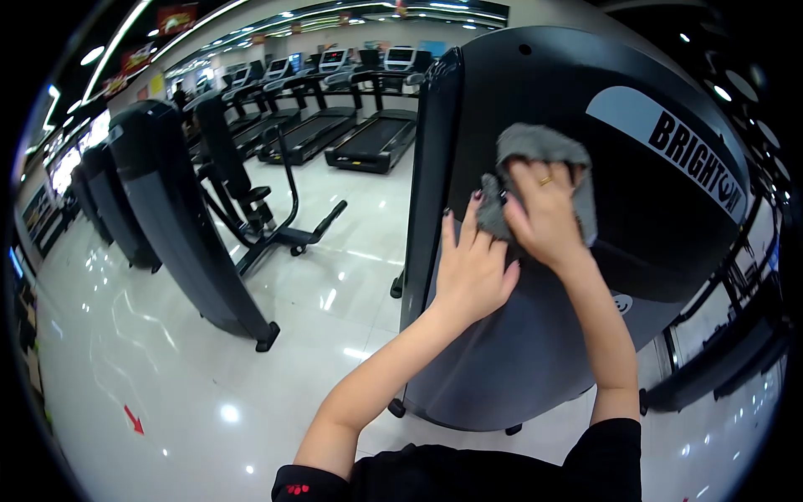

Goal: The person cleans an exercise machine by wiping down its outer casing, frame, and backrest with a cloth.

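Note:
A grey cloth [544, 144] lies against the dark side panel [510, 335] of a gym machine. My right hand [545, 209], with a ring on one finger, presses the cloth to the panel, and its fingertips sink into the folds. Lower and to the left, my left hand [473, 272] rests on the same panel with fingers spread. One of its fingertips reaches the cloth's lower left corner; whether it touches the cloth, I cannot tell. White "BRIGHTWAY"-style lettering [682, 146] runs along the panel's upper right.
Several treadmills [376, 138] stand in a row at the back. To the left are a tall dark machine housing [180, 217] and a seated machine with handles [288, 226]. Glossy tiled floor [226, 376] carries a red arrow [134, 420]. More black equipment [719, 360] stands at the right.

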The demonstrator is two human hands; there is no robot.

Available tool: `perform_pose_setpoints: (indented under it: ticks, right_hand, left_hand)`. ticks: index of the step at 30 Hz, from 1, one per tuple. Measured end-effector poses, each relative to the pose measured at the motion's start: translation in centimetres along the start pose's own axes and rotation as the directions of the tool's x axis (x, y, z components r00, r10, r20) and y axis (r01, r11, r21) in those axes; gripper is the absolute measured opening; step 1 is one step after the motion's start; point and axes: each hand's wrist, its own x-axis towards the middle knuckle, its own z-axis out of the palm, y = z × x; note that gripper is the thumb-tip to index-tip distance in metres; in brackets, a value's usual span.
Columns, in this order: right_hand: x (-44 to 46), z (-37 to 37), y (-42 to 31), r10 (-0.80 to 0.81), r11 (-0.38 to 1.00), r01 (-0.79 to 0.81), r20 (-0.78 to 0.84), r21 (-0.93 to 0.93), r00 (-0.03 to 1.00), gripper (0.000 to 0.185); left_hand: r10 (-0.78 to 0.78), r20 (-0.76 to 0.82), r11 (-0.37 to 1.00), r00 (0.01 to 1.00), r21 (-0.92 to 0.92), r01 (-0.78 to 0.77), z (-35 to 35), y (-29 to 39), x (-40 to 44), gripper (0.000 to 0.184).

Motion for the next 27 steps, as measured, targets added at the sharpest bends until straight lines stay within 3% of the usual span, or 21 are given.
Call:
perform_pose_setpoints:
  ticks: [4, 6, 12, 14, 16, 19, 22, 24, 26, 27]
  right_hand:
    - [-0.9, 4.6, -2.8, 0.008, 0.997, -0.018, 0.128, 0.074, 0.992, 0.044]
    - [-0.5, 6.7, -3.2, 0.014, 0.995, -0.022, 0.090, 0.093, 0.996, 0.044]
    - [5.1, 5.5, -0.9, -0.010, 0.999, 0.009, -0.021, -0.031, 1.000, 0.040]
    - [7.9, 3.8, 0.8, -0.048, 0.986, 0.028, -0.117, -0.167, 0.992, 0.040]
    - [10.5, 1.7, 2.2, 0.024, 0.963, -0.082, -0.219, -0.259, 0.975, 0.041]
    - [12.4, 0.8, 1.8, 0.084, 0.784, -0.248, -0.299, -0.569, 0.951, 0.041]
    - [11.9, 2.0, -0.2, 0.068, 0.873, -0.069, -0.020, -0.483, 0.997, 0.038]
    - [10.3, 3.3, -0.9, -0.069, 0.924, 0.117, 0.142, -0.364, 0.988, 0.039]
    - [9.0, 6.4, 0.6, -0.170, 0.978, 0.166, -0.022, -0.128, 0.985, 0.041]
    - [9.5, 5.0, 0.4, -0.197, 0.964, 0.206, 0.065, -0.166, 0.978, 0.043]
  left_hand:
    - [-0.061, 0.061, 0.998, 0.996, 0.026, 0.060, -0.6, -3.6, -3.0, 0.054]
    - [-0.097, 0.169, 0.995, 0.981, 0.029, 0.094, -1.0, -5.1, -3.8, 0.052]
    - [-0.013, 0.076, 0.986, 0.997, -0.168, 0.025, -2.6, -7.5, -1.1, 0.061]
    - [0.043, -0.027, 0.973, 0.999, -0.227, -0.048, -3.7, -7.6, 0.8, 0.060]
    - [0.093, -0.042, 0.957, 0.995, -0.273, -0.100, -4.7, -7.9, 2.6, 0.060]
    - [0.094, -0.092, 0.956, 0.991, -0.270, -0.116, -4.8, -8.2, 4.4, 0.062]
    - [0.023, -0.077, 0.947, 0.997, -0.318, -0.047, -3.9, -8.2, 4.7, 0.064]
    - [0.034, -0.080, 0.963, 0.996, -0.263, -0.053, -2.6, -8.2, 3.9, 0.068]
    - [-0.001, -0.044, 0.962, 0.999, -0.274, -0.011, -2.1, -7.5, 3.5, 0.068]
    - [0.006, -0.039, 0.960, 0.999, -0.281, -0.017, -1.9, -7.2, 3.6, 0.068]
